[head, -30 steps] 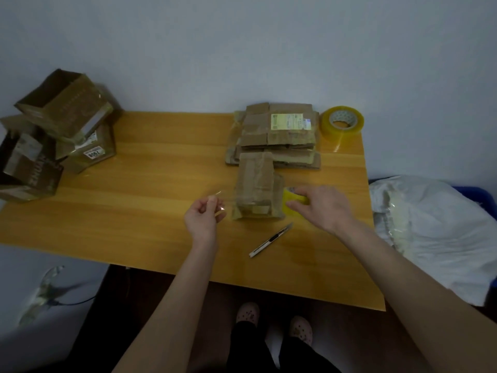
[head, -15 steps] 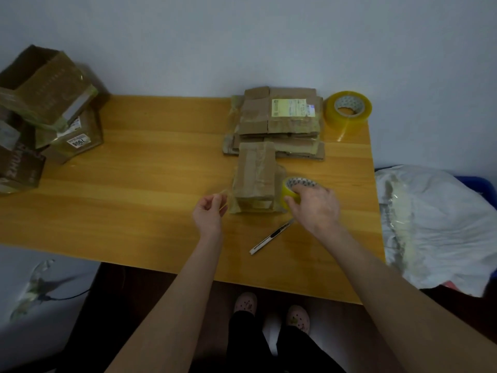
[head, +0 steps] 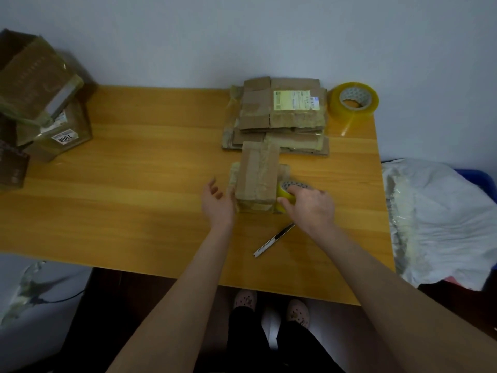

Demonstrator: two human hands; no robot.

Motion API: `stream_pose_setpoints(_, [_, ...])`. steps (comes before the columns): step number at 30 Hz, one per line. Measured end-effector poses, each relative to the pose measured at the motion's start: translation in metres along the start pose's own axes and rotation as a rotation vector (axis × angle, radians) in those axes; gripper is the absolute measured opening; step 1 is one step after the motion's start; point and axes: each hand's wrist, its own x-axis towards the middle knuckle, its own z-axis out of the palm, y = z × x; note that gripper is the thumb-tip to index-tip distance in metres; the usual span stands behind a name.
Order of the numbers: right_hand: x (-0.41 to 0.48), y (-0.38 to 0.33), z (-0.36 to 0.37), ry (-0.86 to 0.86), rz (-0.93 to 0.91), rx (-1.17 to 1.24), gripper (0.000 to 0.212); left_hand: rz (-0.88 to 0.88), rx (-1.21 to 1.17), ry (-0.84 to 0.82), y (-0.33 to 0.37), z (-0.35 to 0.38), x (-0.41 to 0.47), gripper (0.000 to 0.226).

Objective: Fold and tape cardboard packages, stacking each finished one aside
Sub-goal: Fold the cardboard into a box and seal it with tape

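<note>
Sitting centrally on a wooden table [head: 134, 184] is a folded cardboard package [head: 258, 176]. The left hand [head: 217, 205], fingers loose and empty, is beside its left edge; the right hand [head: 312, 208] grips a yellow tape roll [head: 283, 193] at its right edge.

The left hand [head: 218, 204] is hovering open, fingers loosely spread, palm facing right. The right hand [head: 312, 207] is gripping a tape roll [head: 283, 191], fingers curled over it, knuckles up. Both bare forearms are extending forward, side by side.
</note>
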Motion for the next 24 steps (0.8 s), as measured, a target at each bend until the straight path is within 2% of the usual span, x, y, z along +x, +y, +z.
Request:
stream_pose_setpoints(1, [-0.001,-0.001,0.0,-0.003,0.002,-0.004,0.037,0.081,0.044,0.06,0.001,-0.008,-0.007,0.029])
stream_pose_setpoints(3, [-0.001,-0.002,0.0,-0.009,0.005,-0.004,0.037,0.396,0.177,0.09,-0.005,-0.022,-0.033,0.022])
stream_pose_setpoints(6, [0.0,0.0,0.0,-0.005,-0.006,0.013,0.037,0.967,0.413,-0.124,-0.024,-0.013,-0.065,0.042])
stream_pose_setpoints(7, [0.001,0.002,0.001,-0.003,-0.018,0.02,0.038,1.076,0.546,-0.192,-0.027,-0.006,-0.065,0.052])
stream_pose_setpoints(8, [0.001,0.005,0.001,-0.005,-0.034,0.029,0.039,1.095,0.677,-0.257,-0.026,-0.001,-0.062,0.062])
stream_pose_setpoints(11, [0.005,0.024,0.005,-0.113,-0.098,0.06,0.048,0.94,0.954,-0.374,-0.023,0.0,-0.047,0.08])
stream_pose_setpoints(15, [0.004,0.047,0.006,-0.271,-0.191,0.129,0.054,0.948,1.003,-0.382,-0.028,-0.003,-0.045,0.086])
stream_pose_setpoints(19, [-0.003,0.059,-0.002,-0.217,-0.221,0.238,0.048,0.953,1.018,-0.384,-0.025,-0.002,-0.045,0.087])
stream_pose_setpoints(24, [-0.008,0.058,-0.005,-0.058,-0.216,-0.016,0.05,0.944,1.003,-0.394,-0.021,-0.004,-0.046,0.087])
